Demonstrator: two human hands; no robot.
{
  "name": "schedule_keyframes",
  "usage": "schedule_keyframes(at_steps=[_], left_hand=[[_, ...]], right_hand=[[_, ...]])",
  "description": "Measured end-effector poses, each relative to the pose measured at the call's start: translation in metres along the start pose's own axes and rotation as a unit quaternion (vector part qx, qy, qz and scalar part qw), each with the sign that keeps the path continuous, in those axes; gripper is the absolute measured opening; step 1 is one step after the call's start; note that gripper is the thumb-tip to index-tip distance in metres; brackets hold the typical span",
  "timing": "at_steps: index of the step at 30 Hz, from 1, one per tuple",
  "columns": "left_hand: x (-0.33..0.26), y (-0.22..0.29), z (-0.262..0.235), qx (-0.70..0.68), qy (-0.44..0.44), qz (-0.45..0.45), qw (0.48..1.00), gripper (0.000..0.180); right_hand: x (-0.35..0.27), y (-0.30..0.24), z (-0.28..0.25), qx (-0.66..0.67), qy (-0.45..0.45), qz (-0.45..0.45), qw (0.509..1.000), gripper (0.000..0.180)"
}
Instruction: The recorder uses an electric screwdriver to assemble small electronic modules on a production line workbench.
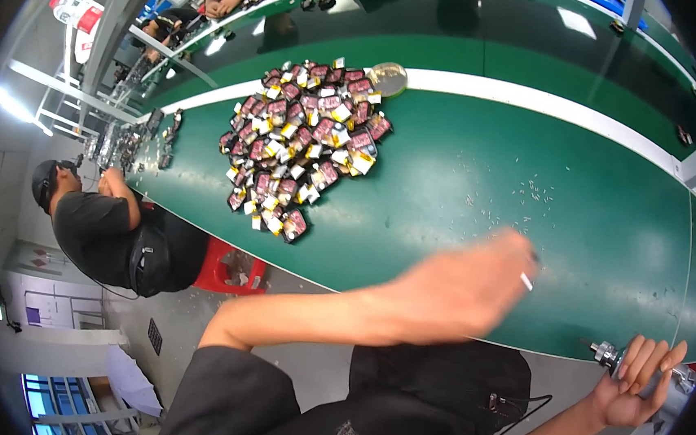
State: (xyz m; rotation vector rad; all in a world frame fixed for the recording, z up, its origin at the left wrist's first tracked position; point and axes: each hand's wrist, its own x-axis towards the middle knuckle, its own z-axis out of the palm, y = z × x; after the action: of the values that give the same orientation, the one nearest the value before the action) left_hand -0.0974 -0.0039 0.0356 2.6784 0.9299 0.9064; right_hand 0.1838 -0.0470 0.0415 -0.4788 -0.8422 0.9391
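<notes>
My left hand (469, 288) is over the green table, blurred by motion, with its fingers drawn together. A small white piece (527, 281) shows at its fingertips. Just beyond it, many tiny white slivers (534, 191) lie scattered on the surface. At the table's near right edge, my right hand (638, 375) wraps its fingers round an electric screwdriver (605, 353). The tool's metal collar and thin bit point left. Left of centre, a large heap of small black parts (293, 139) with pinkish faces and white and yellow tabs sits on the table.
A round clear dish (388, 79) stands behind the heap, against the white rail (489, 87). Another person (103, 219) sits at the left end near a red stool (230, 265). Beyond the rail runs a second dark green line (436, 32), where other people work.
</notes>
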Motion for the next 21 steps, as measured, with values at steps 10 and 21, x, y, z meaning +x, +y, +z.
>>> schedule_keyframes(at_steps=[10,21], left_hand=[[-0.056,-0.115,-0.117,0.394,0.036,-0.241,0.886,0.035],[0.016,-0.119,-0.023,0.196,-0.022,-0.105,0.975,0.017]], right_hand=[[-0.014,0.050,-0.007,0.181,0.092,0.140,0.969,0.009],[-0.018,0.045,-0.011,0.192,0.080,0.149,0.967,0.007]])
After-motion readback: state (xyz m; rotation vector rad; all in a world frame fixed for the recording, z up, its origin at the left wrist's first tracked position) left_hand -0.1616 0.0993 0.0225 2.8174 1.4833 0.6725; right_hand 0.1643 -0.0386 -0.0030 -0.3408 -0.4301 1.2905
